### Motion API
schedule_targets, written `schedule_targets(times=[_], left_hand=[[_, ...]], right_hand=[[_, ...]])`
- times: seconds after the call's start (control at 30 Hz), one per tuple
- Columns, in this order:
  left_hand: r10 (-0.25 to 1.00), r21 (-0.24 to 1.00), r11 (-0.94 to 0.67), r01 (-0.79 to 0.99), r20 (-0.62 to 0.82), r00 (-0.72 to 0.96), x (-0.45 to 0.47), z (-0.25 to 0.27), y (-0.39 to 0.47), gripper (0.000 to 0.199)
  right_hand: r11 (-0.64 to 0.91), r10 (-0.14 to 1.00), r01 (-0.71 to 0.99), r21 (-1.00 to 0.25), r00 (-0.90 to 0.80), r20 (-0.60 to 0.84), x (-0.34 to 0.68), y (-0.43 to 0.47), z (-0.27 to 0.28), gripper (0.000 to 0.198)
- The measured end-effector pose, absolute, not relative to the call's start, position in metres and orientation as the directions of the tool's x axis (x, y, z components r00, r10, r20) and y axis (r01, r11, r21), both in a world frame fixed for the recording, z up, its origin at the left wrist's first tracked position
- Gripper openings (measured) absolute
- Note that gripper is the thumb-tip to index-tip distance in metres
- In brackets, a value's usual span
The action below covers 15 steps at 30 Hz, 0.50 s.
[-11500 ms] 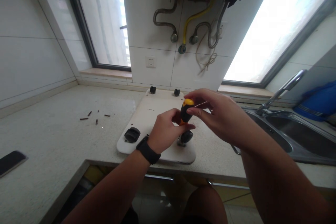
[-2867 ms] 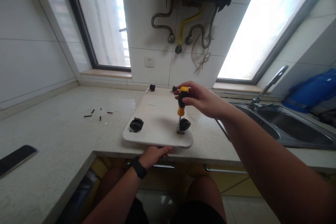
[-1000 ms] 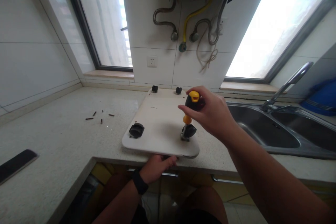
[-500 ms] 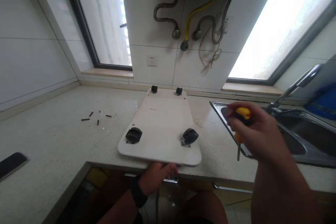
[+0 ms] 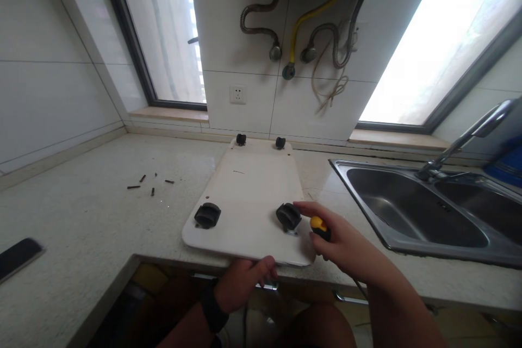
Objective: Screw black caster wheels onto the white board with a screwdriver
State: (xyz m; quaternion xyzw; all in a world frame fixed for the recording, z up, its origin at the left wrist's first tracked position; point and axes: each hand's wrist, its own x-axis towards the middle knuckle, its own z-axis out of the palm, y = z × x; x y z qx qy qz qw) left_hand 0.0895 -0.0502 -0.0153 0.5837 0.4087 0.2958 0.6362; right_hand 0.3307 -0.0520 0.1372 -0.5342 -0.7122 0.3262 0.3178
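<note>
A white board [image 5: 253, 185] with rounded corners lies on the counter, black caster wheels on its upper face. Two casters sit at the far end; the near left caster [image 5: 207, 215] and near right caster [image 5: 289, 216] are closest to me. My left hand [image 5: 244, 280], palm up, is closed at the board's front edge with its thumb against the rim; some fingers are hidden beneath. My right hand [image 5: 342, 239] holds a screwdriver [image 5: 320, 227] by its yellow and black handle in curled fingers. Its index finger reaches out to touch the near right caster.
Several small screws [image 5: 153, 192] lie loose on the pale counter [image 5: 101, 217] to the left. A dark flat object [image 5: 20, 256] rests at the left edge. To the right is a steel double sink [image 5: 387, 239] with a tap [image 5: 465, 138]. Hoses hang from the wall.
My right hand has moved left with the screwdriver, from beside the sink to the near right caster, which has turned slightly. My left hand stays at the board's front edge.
</note>
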Motion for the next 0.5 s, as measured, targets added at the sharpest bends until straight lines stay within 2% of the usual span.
schedule_targets(times=[0.17, 0.3, 0.4, 0.43, 0.5], left_hand=[[0.857, 0.984, 0.149, 0.102, -0.180, 0.483, 0.090, -0.012, -0.052, 0.070], [0.857, 0.981, 0.165, 0.097, -0.191, 0.479, 0.090, -0.012, -0.051, 0.068], [0.848, 0.980, 0.183, 0.074, -0.196, 0.492, 0.089, -0.011, -0.050, 0.067], [0.848, 0.980, 0.187, 0.070, -0.197, 0.492, 0.089, -0.009, -0.049, 0.067], [0.850, 0.980, 0.188, 0.066, -0.196, 0.489, 0.089, -0.004, -0.050, 0.067]], right_hand=[[0.139, 0.965, 0.500, -0.855, -0.262, 0.003, 0.326, -0.051, 0.139, 0.077], [0.038, 0.976, 0.426, -0.904, -0.211, -0.058, 0.325, -0.050, 0.135, 0.070], [-0.016, 1.000, 0.310, -0.951, 0.015, -0.012, 0.330, -0.039, 0.122, 0.048], [-0.040, 0.990, 0.252, -0.967, 0.141, -0.004, 0.332, -0.033, 0.116, 0.039], [-0.070, 0.961, 0.197, -0.978, 0.278, -0.013, 0.339, -0.020, 0.105, 0.031]])
